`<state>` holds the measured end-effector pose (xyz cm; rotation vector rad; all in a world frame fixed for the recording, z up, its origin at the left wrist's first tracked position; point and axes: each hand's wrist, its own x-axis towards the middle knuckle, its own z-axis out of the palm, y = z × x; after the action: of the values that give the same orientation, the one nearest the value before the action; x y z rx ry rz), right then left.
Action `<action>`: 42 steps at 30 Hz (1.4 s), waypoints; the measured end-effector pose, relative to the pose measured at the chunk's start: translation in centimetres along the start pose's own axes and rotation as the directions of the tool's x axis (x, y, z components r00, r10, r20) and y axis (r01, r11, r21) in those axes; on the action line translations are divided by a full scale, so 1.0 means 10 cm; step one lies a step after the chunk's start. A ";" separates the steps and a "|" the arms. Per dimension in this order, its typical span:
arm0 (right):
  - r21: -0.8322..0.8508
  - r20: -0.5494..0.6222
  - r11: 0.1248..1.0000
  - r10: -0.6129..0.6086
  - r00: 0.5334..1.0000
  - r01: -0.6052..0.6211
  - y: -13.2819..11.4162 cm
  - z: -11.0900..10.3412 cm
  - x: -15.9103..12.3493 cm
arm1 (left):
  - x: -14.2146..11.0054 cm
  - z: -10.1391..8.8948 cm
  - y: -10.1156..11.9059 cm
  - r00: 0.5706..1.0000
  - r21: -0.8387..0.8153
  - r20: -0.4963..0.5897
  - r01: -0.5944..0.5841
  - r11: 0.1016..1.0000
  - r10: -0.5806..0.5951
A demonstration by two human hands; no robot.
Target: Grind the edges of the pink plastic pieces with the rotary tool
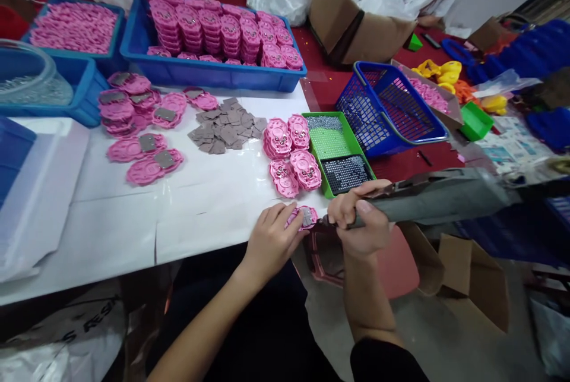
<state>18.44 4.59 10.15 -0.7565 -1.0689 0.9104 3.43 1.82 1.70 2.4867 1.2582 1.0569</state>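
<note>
My left hand (271, 238) pinches a small pink plastic piece (304, 216) with a grey square on it, at the front edge of the white table (187, 215). My right hand (361, 218) is wrapped round the handle of a grey tool (439, 195), whose tip touches the pink piece. Just beyond lie short stacks of pink pieces (290, 153) studded with beads. A heap of grey square pads (226, 126) lies in the middle of the table. More pink pieces with grey pads (140, 126) sit to the left.
A green tray (327, 183) of small beads stands beside the stacks. Blue trays of pink pieces (222, 37) line the back. A blue basket (392, 109) stands at right, and cardboard boxes and plastic bags behind. A pink stool (392, 266) stands below the table edge. Another person sits far right.
</note>
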 end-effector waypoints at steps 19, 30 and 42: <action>-0.008 0.083 1.000 -0.003 0.997 0.003 -0.13 0.04 0.01 | 0.05 0.00 0.02 0.989 -0.233 -0.130 0.033 0.972 -0.065; -0.019 0.073 0.999 -0.033 0.997 0.035 -0.14 0.04 -0.02 | 0.06 -0.02 0.03 0.994 -0.266 -0.079 0.048 0.963 -0.072; -0.046 0.019 0.999 -0.010 1.000 0.011 -0.01 0.05 -0.04 | 0.04 -0.02 0.01 0.999 -0.093 0.034 0.044 0.995 -0.041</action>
<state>17.86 4.21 10.23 -0.7813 -1.1126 0.8884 3.58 2.04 2.11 2.3868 1.2177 1.0371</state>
